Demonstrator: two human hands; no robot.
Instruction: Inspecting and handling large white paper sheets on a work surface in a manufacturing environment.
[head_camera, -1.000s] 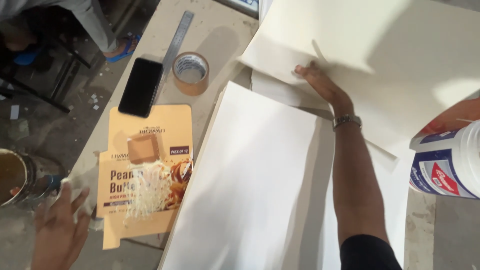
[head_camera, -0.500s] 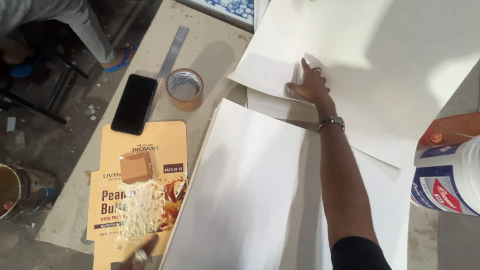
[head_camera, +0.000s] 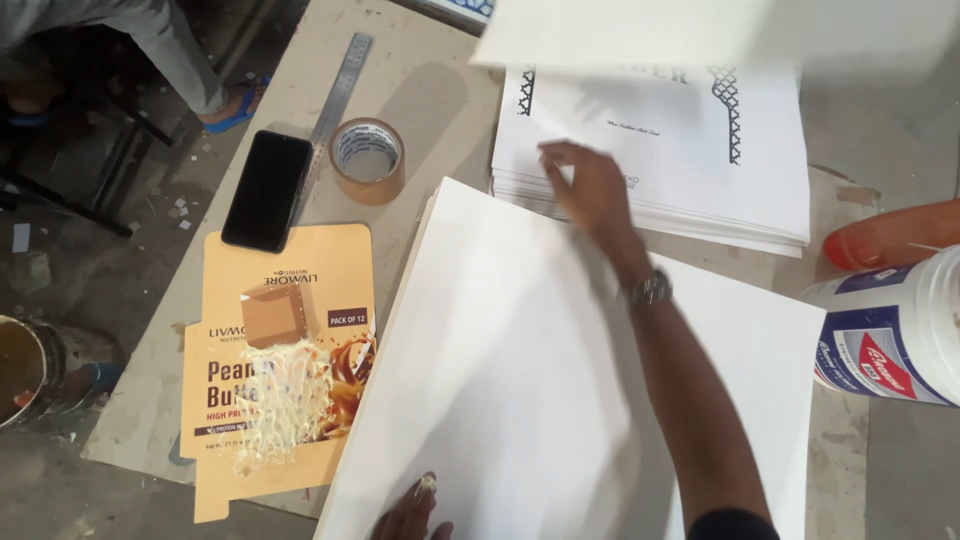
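White sheet, smooth, flat; right hand blurred over printed stack.

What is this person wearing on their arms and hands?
The hands are bare, with no gloves. The right hand has a metal wristwatch at the wrist, and a dark sleeve edge shows at the upper arm. Only the fingers of the left hand show, one fingertip smeared with pale glue-like stuff.
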